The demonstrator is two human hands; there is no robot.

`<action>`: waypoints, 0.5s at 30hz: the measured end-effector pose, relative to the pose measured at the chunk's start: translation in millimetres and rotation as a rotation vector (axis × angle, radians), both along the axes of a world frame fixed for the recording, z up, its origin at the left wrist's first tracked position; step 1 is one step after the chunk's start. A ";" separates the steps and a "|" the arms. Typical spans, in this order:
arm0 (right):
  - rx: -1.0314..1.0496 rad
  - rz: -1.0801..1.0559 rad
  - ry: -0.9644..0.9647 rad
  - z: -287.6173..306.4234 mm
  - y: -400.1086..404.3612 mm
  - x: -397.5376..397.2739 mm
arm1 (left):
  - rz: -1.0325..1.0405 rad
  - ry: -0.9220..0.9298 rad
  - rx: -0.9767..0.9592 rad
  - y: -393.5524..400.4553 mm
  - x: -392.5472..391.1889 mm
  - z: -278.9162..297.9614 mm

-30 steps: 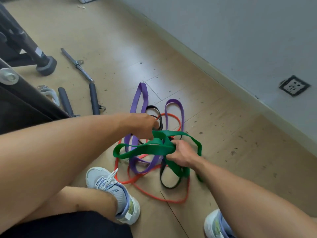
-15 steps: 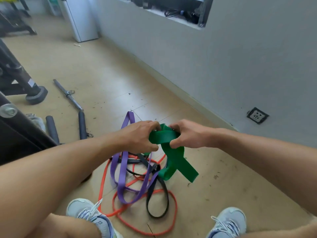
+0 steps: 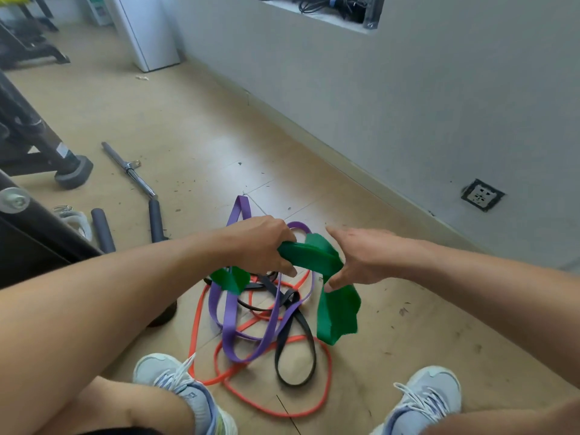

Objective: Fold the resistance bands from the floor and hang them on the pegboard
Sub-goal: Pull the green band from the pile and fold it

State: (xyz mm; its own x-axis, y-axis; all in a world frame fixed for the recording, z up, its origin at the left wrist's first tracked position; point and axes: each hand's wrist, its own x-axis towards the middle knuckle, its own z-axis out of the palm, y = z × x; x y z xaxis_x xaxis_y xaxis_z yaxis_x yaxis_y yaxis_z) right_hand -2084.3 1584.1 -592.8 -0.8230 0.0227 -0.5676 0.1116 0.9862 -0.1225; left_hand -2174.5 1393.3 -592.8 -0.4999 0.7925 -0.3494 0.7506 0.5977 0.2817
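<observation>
Above the tangled bands [image 3: 260, 321] on the floor [image 3: 408, 324], the left hand [image 3: 260, 246] is gripping the folded green band [image 3: 314, 257]; the right hand [image 3: 361, 259] is touching it, fingers straight.

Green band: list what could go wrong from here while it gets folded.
1. The right hand has its fingers straight against the green band, and only the left hand grips it, so the fold may spring open.
2. A loose end hangs low over the purple band, black band and orange band on the floor, so it could snag them.
</observation>
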 end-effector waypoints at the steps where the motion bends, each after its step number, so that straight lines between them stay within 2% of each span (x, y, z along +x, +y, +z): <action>1: 0.014 0.036 0.006 1.3 0.1 1.2 | -0.010 -0.022 0.004 -0.1 -0.3 0.4; 6: -0.224 0.067 0.064 -3.3 0.8 2.4 | -0.074 -0.045 0.020 -3.2 -4.1 5.7; 11: -0.265 0.122 0.200 -9.6 -5.7 -1.8 | -0.121 -0.040 0.039 -2.1 -3.9 7.5; 15: -0.284 0.175 0.294 -19.5 -5.0 -4.4 | -0.074 -0.019 0.062 -7.0 -6.9 10.1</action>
